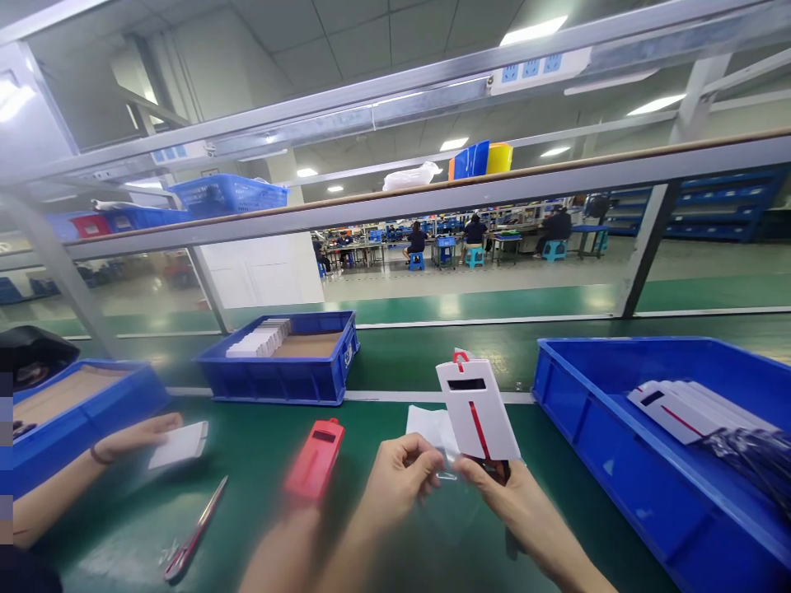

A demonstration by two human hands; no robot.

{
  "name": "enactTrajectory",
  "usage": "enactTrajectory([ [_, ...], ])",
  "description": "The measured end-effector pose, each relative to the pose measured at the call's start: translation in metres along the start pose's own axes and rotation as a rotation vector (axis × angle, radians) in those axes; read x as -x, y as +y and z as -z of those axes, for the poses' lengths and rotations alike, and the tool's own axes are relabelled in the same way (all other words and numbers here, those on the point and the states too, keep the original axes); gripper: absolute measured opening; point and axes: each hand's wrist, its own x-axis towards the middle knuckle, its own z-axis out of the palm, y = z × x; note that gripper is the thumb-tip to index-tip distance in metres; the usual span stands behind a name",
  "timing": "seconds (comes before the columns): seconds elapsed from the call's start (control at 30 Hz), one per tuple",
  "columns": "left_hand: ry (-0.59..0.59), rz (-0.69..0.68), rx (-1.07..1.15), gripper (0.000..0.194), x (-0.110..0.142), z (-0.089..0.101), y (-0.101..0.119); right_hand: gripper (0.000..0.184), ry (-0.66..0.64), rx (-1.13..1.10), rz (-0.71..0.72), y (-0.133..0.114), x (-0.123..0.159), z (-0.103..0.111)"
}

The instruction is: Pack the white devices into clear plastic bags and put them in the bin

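My right hand (500, 490) grips the lower end of a flat white plastic case (479, 408), held upright and slightly tilted. It has a dark window, a red stripe and a red loop on top. Close beside it, my left hand (401, 469) is closed, thumb against fingers, on a bit of clear plastic film (446, 475). Behind the fingers shows a white sheet (429, 422), partly hidden by the case; I cannot tell whether it joins the film.
A co-worker's hands at left hold a white piece (179, 445) and a red case (315, 461). A craft knife (196, 531) lies on the green table. Blue bins stand at left (142, 391), back (278, 383) and right (593, 436), the right one holding similar white cases (685, 412).
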Motion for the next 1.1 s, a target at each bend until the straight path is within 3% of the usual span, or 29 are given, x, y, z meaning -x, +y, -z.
enactTrajectory([
  [0.17,-0.059,-0.036,-0.115,0.025,0.006,0.0,0.003,0.045,-0.134,0.019,-0.144,0.0,0.0,0.011],
  [0.27,-0.068,-0.051,-0.141,0.023,0.008,-0.001,0.001,0.051,-0.138,0.046,-0.205,0.003,0.001,0.01],
  [0.57,-0.081,-0.006,-0.037,0.03,0.007,-0.005,-0.002,0.043,-0.13,0.064,-0.067,0.012,0.004,0.002],
  [0.73,-0.04,-0.02,-0.057,0.028,0.008,-0.006,-0.002,0.05,-0.174,0.043,-0.183,0.007,0.007,0.007],
  [0.9,-0.02,-0.08,-0.127,0.027,0.012,-0.008,0.001,0.038,-0.193,0.035,-0.135,0.011,0.01,0.011],
  [1.1,-0.051,-0.074,-0.143,0.029,0.014,-0.014,0.001,0.041,-0.127,0.026,-0.14,0.019,0.01,0.01],
])
